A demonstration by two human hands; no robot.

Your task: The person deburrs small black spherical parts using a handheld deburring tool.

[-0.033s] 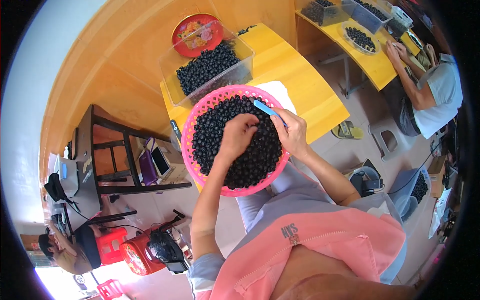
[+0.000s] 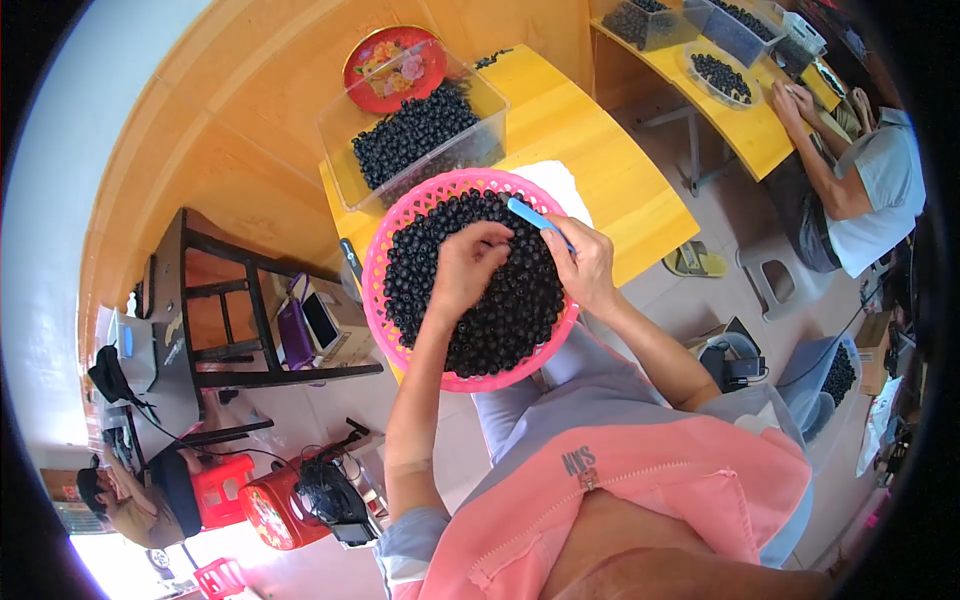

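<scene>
A round pink plastic basket (image 2: pixel 372 290) with a pierced rim rests by my lap, heaped with small, glossy black round pieces (image 2: pixel 440 215). Over the heap, my left hand (image 2: pixel 470 268) has thumb and fingertips drawn together in a pinch; whatever is between them is too small to make out. My right hand (image 2: pixel 585 262), at the basket's right rim, grips a slim blue-handled tool (image 2: pixel 530 214). The tool points up and left above the pieces, and its tip is hard to tell from them.
Behind the basket, a yellow table (image 2: pixel 610 190) bears a clear bin (image 2: pixel 490 145) of black pieces, a red floral tray (image 2: pixel 370 65) and a white sheet (image 2: pixel 565 185). A dark rack (image 2: pixel 215 290) stands left. A co-worker (image 2: pixel 860 185) sits at another table, right; another person (image 2: pixel 140 510) sits lower left.
My left hand has shifted slightly left, its fingertips drawn a little back from the tool. The right hand and the blue-handled tool stay where they were.
</scene>
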